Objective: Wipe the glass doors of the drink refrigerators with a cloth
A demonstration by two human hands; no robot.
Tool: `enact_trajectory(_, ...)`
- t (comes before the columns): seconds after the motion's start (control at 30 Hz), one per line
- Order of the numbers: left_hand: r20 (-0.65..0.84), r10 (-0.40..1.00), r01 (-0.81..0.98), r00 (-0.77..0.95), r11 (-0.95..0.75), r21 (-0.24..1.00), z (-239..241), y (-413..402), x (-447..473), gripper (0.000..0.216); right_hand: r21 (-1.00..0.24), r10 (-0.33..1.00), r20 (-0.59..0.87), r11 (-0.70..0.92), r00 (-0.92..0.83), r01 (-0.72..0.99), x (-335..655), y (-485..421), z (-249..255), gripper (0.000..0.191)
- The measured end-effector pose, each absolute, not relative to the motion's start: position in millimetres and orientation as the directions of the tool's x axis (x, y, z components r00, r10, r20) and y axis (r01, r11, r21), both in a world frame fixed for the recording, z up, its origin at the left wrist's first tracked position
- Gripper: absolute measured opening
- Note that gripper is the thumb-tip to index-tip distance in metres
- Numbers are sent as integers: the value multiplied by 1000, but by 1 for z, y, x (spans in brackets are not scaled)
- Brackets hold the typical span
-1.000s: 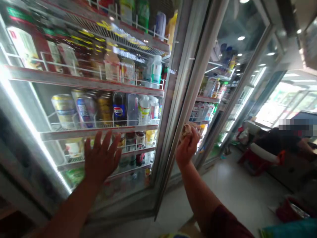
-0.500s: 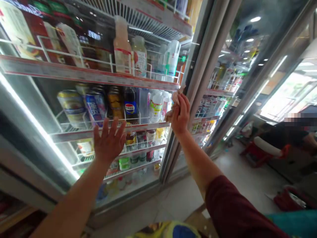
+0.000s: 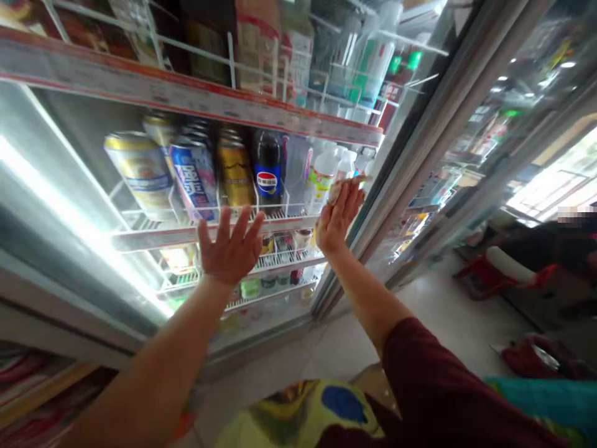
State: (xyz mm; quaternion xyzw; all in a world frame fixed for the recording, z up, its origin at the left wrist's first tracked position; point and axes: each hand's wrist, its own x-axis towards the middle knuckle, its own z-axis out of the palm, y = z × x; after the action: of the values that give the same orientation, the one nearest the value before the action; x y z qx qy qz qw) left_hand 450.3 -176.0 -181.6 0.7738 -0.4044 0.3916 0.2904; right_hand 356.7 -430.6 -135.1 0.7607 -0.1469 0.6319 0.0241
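My left hand [image 3: 231,244] is spread flat with its fingers apart, in front of the drinks cooler's glass door; it holds nothing. To its right, my right hand [image 3: 338,218] presses a crumpled pale cloth [image 3: 334,190] against the glass near the door frame [image 3: 420,162]. Part of the cloth is hidden under the fingers. Behind the glass, on the shelf at hand height, stand a yellow-topped can [image 3: 140,171], a blue and pink can [image 3: 193,177], a gold can [image 3: 234,171] and a dark cola bottle [image 3: 268,174] with a blue label.
A shelf edge with price labels [image 3: 186,93] runs above the cans. A bright light strip [image 3: 79,221] lines the cooler's left side. Another glass door [image 3: 485,137] continues on the right. Further right, a person in dark clothing [image 3: 545,249] is near a red stool [image 3: 480,277].
My view has shifted closer to the shelves. My right hand has flattened with the cloth and lies lower against the door frame's edge. The left hand stays spread, appearing slightly further right.
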Motion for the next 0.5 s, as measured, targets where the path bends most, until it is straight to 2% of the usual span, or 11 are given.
enact_trajectory(0.1, 813, -458, -869, 360, -481, 114, -183, -170, 452, 58, -145, -201, 937, -968, 285, -204, 368, -393, -119, 66)
enact_trajectory(0.17, 810, -490, -884, 323, -461, 74, -186, -164, 457, 59, -111, -166, 897, -982, 410, -155, 366, -362, -129, 59)
enact_trajectory(0.3, 767, -576, -908, 283, -420, 20, -191, -153, 469, 67, -92, -3, 671, -993, 742, 80, 349, -312, -175, 54)
enact_trajectory(0.4, 744, -639, -947, 197, -321, -25, -191, -152, 475, 69, -160, 42, 568, -974, 822, 161, 339, -305, -201, 55)
enact_trajectory(0.5, 740, -653, -952, 165, -300, -52, -192, -155, 464, 69, -173, 81, 542, -963, 836, 205, 324, -321, -209, 53)
